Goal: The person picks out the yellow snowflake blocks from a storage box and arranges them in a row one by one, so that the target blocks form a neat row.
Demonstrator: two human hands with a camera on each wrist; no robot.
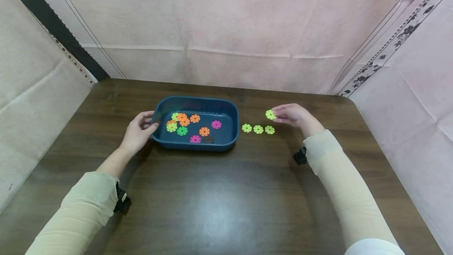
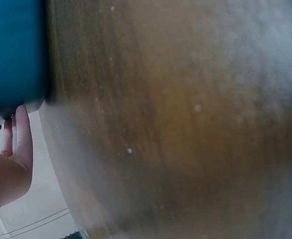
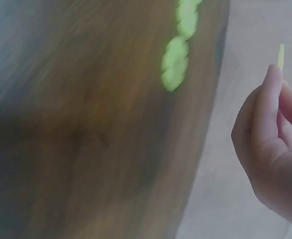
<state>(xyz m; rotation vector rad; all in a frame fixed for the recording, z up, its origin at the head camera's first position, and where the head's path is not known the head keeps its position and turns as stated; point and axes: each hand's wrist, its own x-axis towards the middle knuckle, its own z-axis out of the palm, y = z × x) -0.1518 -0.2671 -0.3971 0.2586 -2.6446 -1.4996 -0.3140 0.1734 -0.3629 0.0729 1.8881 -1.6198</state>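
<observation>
A blue tray (image 1: 196, 146) holds several notched plastic discs in orange, green, pink, yellow-green and a dark colour. At its left end my left hand (image 1: 139, 131) grips the rim, with the thumb nearer me than the fingers. In the left wrist view the fingers (image 2: 22, 132) reach up against the tray (image 2: 14, 55). My right hand (image 1: 291, 116) pinches a yellow-green notched disc (image 1: 270, 114) between thumb and fingertips. The disc (image 3: 281, 57) appears edge-on in the right wrist view. Below it, 3 matching yellow-green discs (image 1: 258, 129) lie in a row on the table, right of the tray.
The brown wooden table (image 1: 212, 200) stretches toward me and out to both sides. Pale cloth (image 1: 226, 30) hangs behind its far edge, with more cloth at the left and right. A black wrist camera (image 1: 122, 202) sits on the left sleeve, another (image 1: 300, 156) on the right.
</observation>
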